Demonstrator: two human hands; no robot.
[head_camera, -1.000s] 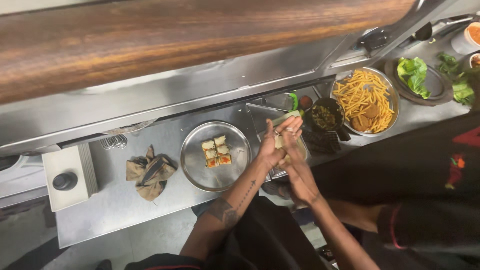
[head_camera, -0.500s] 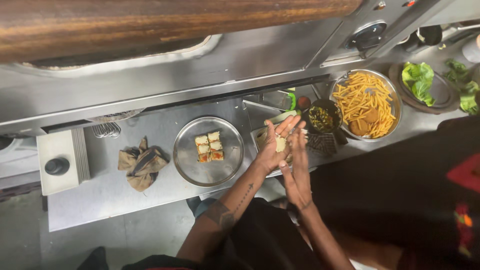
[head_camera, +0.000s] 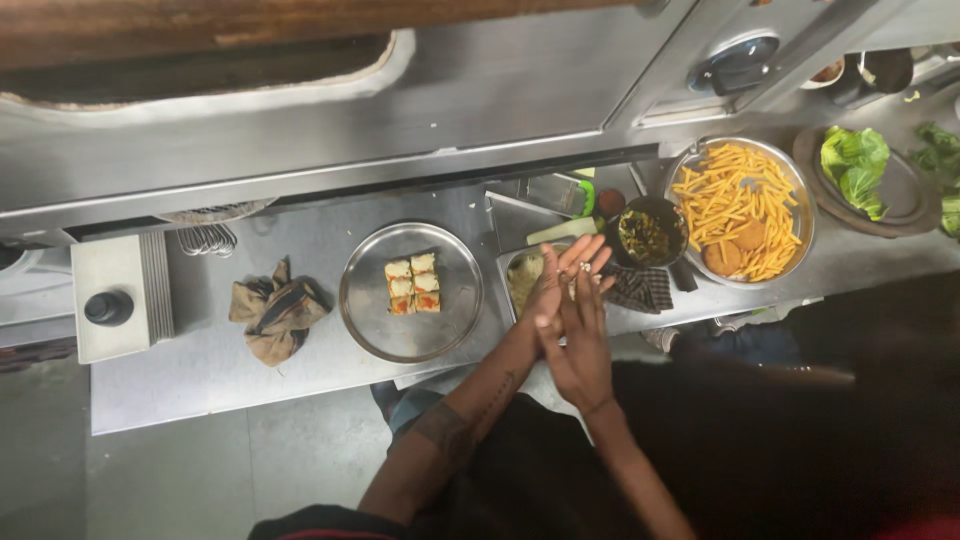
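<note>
Both hands are held together over a small steel tray (head_camera: 522, 275) at the counter (head_camera: 300, 250) edge. The left hand (head_camera: 560, 285) is spread open, fingers fanned, nothing gripped. The right hand (head_camera: 578, 345) lies flat against it, fingers extended, empty as far as can be seen. The tray holds a pale soft food, partly hidden. It is judged light, soft and easily crushed; it should be lifted from beneath or pinched gently at the edges. A round plate (head_camera: 365, 310) with cut sandwich pieces (head_camera: 412, 283) stands just to the left; a bowl of fries (head_camera: 740, 210) stands to the right.
</note>
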